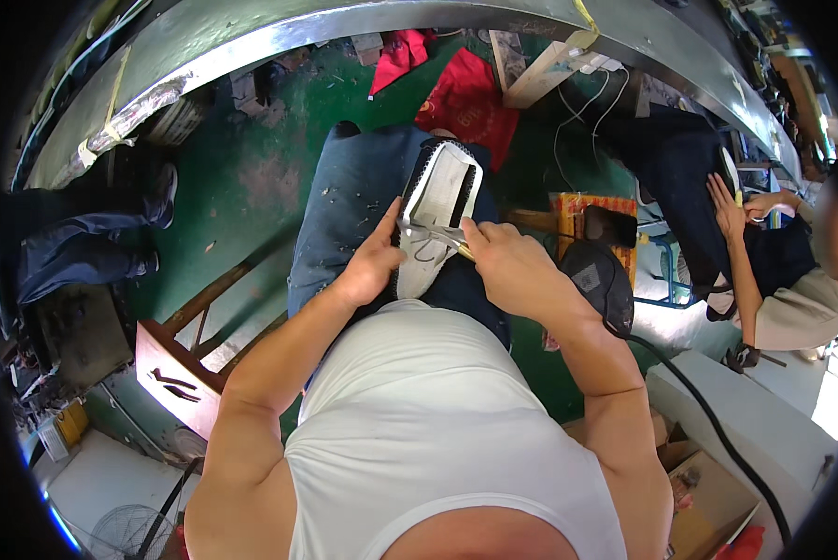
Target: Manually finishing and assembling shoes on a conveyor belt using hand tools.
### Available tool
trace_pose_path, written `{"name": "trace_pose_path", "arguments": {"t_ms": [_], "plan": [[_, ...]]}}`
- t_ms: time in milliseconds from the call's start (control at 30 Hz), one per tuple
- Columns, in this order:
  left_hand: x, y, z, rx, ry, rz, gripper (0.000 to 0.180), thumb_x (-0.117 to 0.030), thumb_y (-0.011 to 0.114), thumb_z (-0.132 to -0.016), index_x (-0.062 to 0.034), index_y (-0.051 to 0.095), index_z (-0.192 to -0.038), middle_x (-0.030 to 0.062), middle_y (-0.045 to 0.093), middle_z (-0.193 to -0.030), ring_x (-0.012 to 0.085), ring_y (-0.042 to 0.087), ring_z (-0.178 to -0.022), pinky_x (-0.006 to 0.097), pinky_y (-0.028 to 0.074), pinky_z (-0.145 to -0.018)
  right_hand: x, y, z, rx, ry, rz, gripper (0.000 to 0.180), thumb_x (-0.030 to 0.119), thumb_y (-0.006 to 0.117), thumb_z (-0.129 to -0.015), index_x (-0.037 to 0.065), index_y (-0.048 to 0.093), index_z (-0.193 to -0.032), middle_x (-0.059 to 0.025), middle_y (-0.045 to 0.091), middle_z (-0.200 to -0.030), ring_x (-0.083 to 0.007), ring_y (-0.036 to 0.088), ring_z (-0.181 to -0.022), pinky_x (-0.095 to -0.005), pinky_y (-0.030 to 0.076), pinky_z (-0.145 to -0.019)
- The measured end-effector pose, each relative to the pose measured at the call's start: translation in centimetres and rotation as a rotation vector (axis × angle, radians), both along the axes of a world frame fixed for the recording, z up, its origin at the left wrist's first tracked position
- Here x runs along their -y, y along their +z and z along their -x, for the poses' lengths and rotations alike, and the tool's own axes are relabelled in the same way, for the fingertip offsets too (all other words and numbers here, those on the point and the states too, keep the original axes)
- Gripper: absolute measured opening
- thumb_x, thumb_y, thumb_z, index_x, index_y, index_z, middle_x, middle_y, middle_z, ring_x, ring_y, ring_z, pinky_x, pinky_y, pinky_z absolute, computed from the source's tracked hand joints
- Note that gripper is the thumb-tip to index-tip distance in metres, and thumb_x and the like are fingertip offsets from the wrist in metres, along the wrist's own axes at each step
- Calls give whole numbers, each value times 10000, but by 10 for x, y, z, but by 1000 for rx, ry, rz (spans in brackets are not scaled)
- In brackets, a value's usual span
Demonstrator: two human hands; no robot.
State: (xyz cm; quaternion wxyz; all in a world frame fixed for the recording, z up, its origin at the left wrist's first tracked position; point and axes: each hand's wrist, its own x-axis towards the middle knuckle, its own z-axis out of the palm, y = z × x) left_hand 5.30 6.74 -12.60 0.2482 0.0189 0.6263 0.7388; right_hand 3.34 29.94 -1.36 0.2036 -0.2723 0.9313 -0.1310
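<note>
A shoe lies sole side up on my lap, with its pale bottom facing me and a dark edge with stitch-like marks around the rim. My left hand grips its left side, thumb and fingers pressed against the edge. In my right hand is a hand tool with a metal head and a yellowish handle. The metal lies across the middle of the shoe bottom; its exact kind is hard to make out, as my fingers cover most of the handle.
Pliers rest on a wooden stool at left. A dark phone lies on an orange package to the right. A metal bench edge spans the far side, above red cloths. A co-worker's hands hold another shoe at right.
</note>
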Motion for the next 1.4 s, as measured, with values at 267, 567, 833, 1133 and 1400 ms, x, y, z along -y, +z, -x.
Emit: {"name": "trace_pose_path", "arguments": {"t_ms": [267,567,833,1133,1400], "plan": [[-25,-29,26,193,443,289,601,-436,300,-1063,19,458,-1422,227,534,-1396,310,503,-1307,339,372,-1081,8,-60,-16,203,-211,278,284,136,599,-894,-11,533,-1128,-252,630,-972,-440,624,-926,-493,500,-824],[-16,-23,26,-601,150,794,523,-235,436,-1016,-161,321,-1521,287,411,-1453,466,623,-1030,481,532,-870,-5,-52,-2,204,-357,179,278,95,561,-912,2,535,-1173,-247,616,-1099,-438,602,-995,-483,488,-859],[-12,3,44,-443,-232,931,584,-275,448,-1011,-259,229,-1552,312,316,-1502,483,639,-978,472,552,-837,-41,-33,32,796,-474,289,237,165,569,-961,-11,586,-1118,-188,653,-1002,-377,651,-862,-436,515,-782],[-6,61,61,-400,-598,1043,987,-440,738,-809,-181,162,-1567,341,320,-1489,517,606,-1047,465,529,-896,-18,-80,44,220,-427,406,351,308,509,-985,-16,568,-1107,-222,654,-889,-422,649,-840,-477,503,-751],[7,90,43,-106,-418,1056,994,-253,777,-739,-89,194,-1527,286,660,-1067,435,648,-997,456,508,-906,-33,-114,1,357,-780,968,385,323,432,-1048,-29,560,-1132,-95,642,-869,-165,635,-753,-303,503,-711]]}}
